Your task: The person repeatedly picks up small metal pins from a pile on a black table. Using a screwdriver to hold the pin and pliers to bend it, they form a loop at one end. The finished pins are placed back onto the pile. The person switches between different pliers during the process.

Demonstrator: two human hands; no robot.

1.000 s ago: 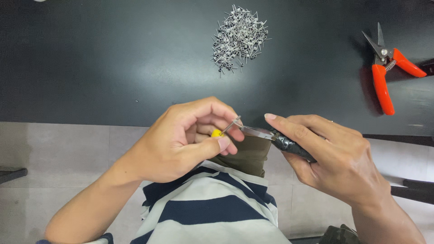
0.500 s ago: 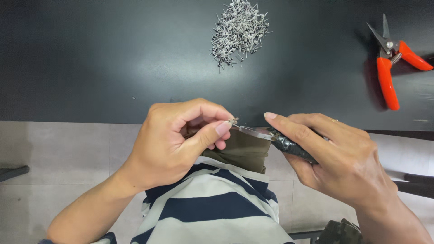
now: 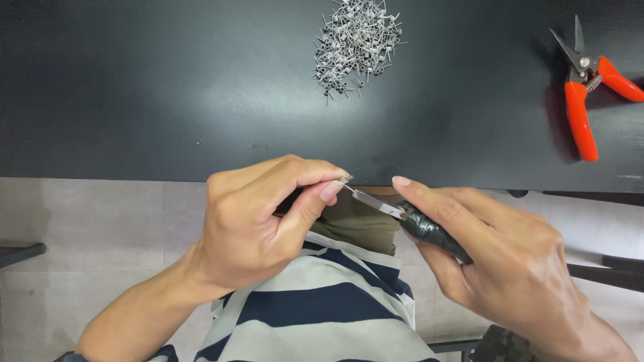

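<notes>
Your left hand (image 3: 258, 224) is curled tight, thumb and forefinger pinched together on something tiny and pale at their tips; it is too small to tell what it is. Your right hand (image 3: 500, 265) grips a slim tool (image 3: 402, 216) with a black taped handle and a thin metal tip, forefinger stretched along the top of it. The tip points left and meets the pinch of your left fingers. Both hands hover just off the near edge of the table (image 3: 168, 87), over your lap and your striped shirt (image 3: 322, 308).

Farther across the table from your hands lies a pile of small metal coils (image 3: 355, 40), loose and tangled, with a few strays at its near side. Well to the right of that pile, near the table's right edge, lie cutters (image 3: 587, 94) with orange handles, their blades pointing away from you and a spring showing between the handles. Neither hand touches the pile or the cutters.
</notes>
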